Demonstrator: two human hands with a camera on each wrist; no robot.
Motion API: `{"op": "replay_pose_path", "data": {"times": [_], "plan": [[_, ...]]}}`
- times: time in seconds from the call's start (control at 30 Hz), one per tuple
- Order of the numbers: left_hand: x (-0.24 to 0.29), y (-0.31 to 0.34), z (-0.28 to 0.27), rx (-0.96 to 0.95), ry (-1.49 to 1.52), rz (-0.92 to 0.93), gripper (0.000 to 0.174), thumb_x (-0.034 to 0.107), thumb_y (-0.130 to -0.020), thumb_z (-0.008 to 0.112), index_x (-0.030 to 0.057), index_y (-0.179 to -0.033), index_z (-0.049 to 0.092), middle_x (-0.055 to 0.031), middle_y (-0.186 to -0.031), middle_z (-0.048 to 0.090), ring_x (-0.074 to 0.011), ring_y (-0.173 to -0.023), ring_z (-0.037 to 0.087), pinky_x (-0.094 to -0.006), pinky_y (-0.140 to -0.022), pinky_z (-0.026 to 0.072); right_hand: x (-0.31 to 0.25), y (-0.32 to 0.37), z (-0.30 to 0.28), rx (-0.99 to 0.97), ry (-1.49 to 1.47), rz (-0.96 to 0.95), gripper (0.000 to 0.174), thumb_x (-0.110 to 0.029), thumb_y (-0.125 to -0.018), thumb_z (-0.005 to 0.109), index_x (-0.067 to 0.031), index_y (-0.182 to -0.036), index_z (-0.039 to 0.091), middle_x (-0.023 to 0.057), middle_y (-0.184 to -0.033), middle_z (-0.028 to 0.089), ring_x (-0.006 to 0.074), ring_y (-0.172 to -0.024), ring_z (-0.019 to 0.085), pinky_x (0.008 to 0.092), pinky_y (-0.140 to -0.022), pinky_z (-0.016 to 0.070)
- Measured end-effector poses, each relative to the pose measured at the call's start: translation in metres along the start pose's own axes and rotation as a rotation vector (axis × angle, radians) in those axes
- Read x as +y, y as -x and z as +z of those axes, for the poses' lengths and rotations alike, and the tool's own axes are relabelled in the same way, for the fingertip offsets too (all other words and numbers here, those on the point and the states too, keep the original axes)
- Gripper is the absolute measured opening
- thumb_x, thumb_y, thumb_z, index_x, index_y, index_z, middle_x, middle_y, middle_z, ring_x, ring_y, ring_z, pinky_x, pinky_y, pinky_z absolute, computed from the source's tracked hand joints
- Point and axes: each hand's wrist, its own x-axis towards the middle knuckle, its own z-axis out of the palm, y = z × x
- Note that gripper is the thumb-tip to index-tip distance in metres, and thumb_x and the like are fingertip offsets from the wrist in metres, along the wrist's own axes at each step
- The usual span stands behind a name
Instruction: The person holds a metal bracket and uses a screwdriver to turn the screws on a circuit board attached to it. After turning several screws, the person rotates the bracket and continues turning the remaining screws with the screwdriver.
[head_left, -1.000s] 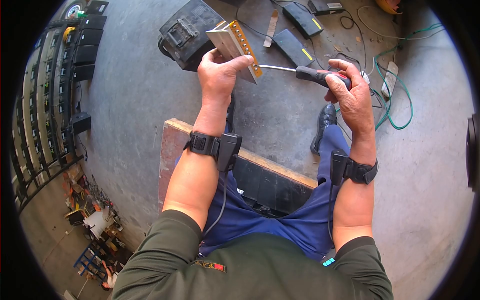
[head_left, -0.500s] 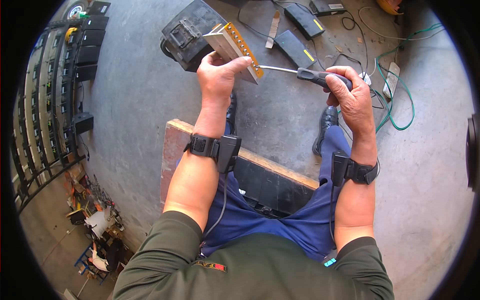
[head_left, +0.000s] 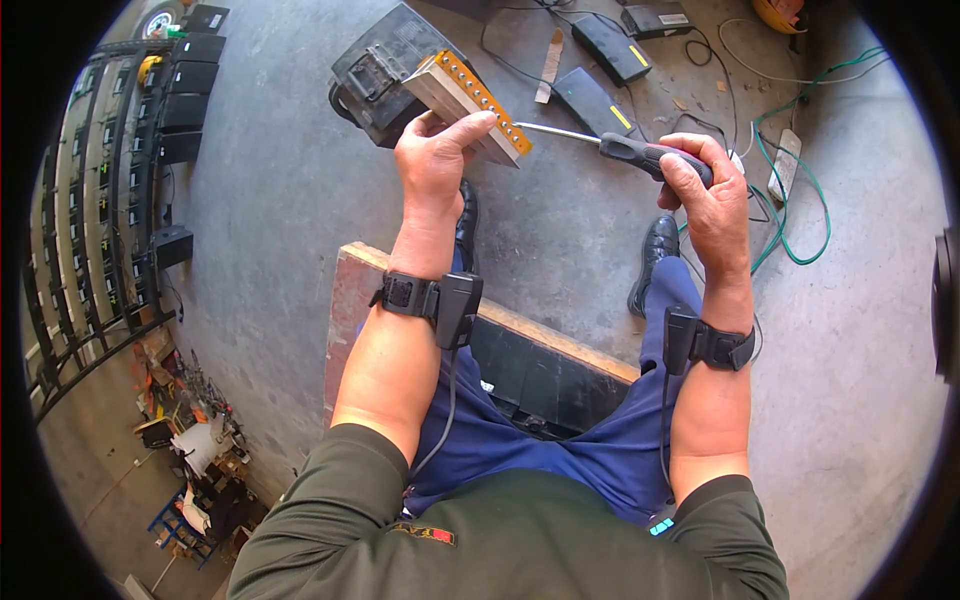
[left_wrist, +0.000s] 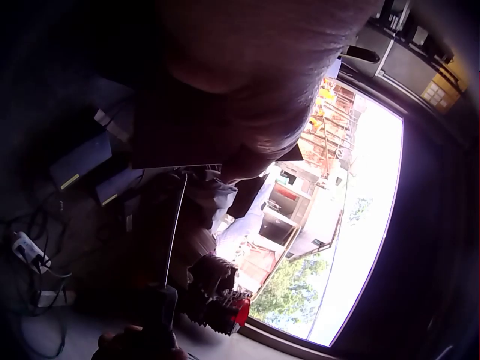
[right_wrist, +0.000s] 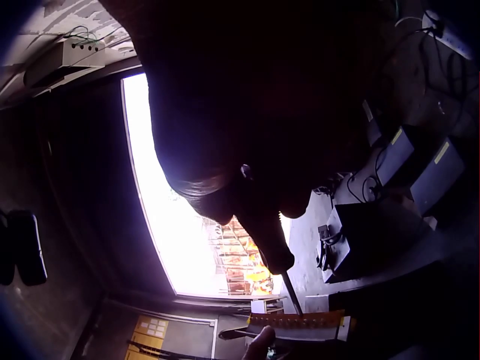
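In the head view my left hand [head_left: 432, 165] grips a flat metal block [head_left: 455, 105], thumb along its near side. An orange-yellow strip [head_left: 480, 88] with a row of several screw heads runs along the block's edge. My right hand [head_left: 712, 195] holds a screwdriver by its black handle [head_left: 640, 155], fingers and thumb round the back end. The thin steel shaft [head_left: 560, 131] points left, its tip at the lower part of the strip. From the right wrist, the shaft [right_wrist: 292, 292] meets the orange strip [right_wrist: 296, 320]. The left wrist view is dark around the shaft [left_wrist: 177, 225].
Behind the block stands a bulky black case [head_left: 385, 75] on the concrete floor. Black power adapters [head_left: 610, 48], a white power strip [head_left: 785, 165] and a green cable [head_left: 825, 215] lie beyond the right hand. A wood-edged board [head_left: 560, 340] spans near the knees; a rack [head_left: 95, 220] stands left.
The block has tilted in the left hand, its upper end swinging left. The screwdriver handle has turned, hiding its red marking, and shifted slightly right. The tip stays at the strip.
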Motion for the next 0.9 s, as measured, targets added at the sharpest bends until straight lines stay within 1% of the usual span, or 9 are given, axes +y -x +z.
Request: {"op": "replay_pose_path", "data": {"times": [0.13, 0.37, 0.63, 0.77, 0.83, 0.9], "plan": [[0.0023, 0.0033, 0.0057, -0.001, -0.020, 0.008, 0.052, 0.007, -0.074, 0.087, -0.0096, -0.117, 0.062, -0.0139, -0.108, 0.069, -0.0211, -0.095, 0.069, -0.0340, -0.089, 0.0558, 0.0007, -0.0001, 0.0003, -0.003, -0.012, 0.000, 0.027, -0.023, -0.095, 0.073, -0.0029, -0.113, 0.068, 0.0016, -0.085, 0.067, 0.0075, -0.066, 0.061, 0.0214, -0.060, 0.0504], [0.0011, 0.0030, 0.0056, -0.007, -0.038, 0.018, 0.052, 0.007, -0.074, 0.087, -0.0099, -0.117, 0.062, -0.0137, -0.107, 0.070, -0.0205, -0.095, 0.069, -0.0337, -0.091, 0.0548, 0.0015, -0.0004, -0.0009, -0.004, 0.018, 0.005, 0.028, -0.023, -0.094, 0.073, -0.0028, -0.113, 0.067, 0.0021, -0.086, 0.067, 0.0076, -0.067, 0.062, 0.0219, -0.061, 0.0512], [0.0022, 0.0031, 0.0057, -0.028, 0.004, -0.019, 0.051, 0.009, -0.075, 0.087, -0.0091, -0.117, 0.063, -0.0127, -0.105, 0.070, -0.0200, -0.093, 0.069, -0.0343, -0.087, 0.0561, 0.0005, -0.0012, 0.0003, -0.020, 0.030, 0.006, 0.026, -0.019, -0.094, 0.072, -0.0025, -0.113, 0.067, 0.0040, -0.094, 0.071, 0.0072, -0.069, 0.061, 0.0219, -0.063, 0.0514], [-0.0006, 0.0012, 0.0048, 0.002, 0.016, -0.044, 0.052, 0.010, -0.076, 0.087, -0.0087, -0.117, 0.062, -0.0127, -0.106, 0.070, -0.0211, -0.093, 0.070, -0.0352, -0.086, 0.0570, 0.0001, -0.0014, 0.0005, -0.020, 0.037, 0.009, 0.027, -0.019, -0.094, 0.072, -0.0025, -0.114, 0.066, 0.0046, -0.096, 0.072, 0.0075, -0.070, 0.061, 0.0222, -0.064, 0.0516], [-0.0017, 0.0014, 0.0057, 0.020, -0.014, -0.042, 0.038, 0.016, -0.083, 0.082, -0.0019, -0.113, 0.067, -0.0097, -0.099, 0.072, -0.0208, -0.086, 0.072, -0.0346, -0.081, 0.0579, -0.0005, -0.0016, 0.0005, -0.023, 0.037, 0.006, 0.027, -0.019, -0.094, 0.072, -0.0025, -0.115, 0.066, 0.0046, -0.096, 0.072, 0.0076, -0.071, 0.061, 0.0222, -0.064, 0.0516], [-0.0008, 0.0015, 0.0062, 0.030, -0.017, -0.048, 0.038, 0.017, -0.083, 0.082, -0.0018, -0.113, 0.067, -0.0098, -0.099, 0.072, -0.0208, -0.086, 0.072, -0.0347, -0.081, 0.0579, -0.0014, -0.0011, 0.0009, -0.023, 0.042, 0.009, 0.029, -0.020, -0.093, 0.073, -0.0025, -0.115, 0.066, 0.0047, -0.096, 0.072, 0.0076, -0.071, 0.061, 0.0224, -0.065, 0.0518]]}}
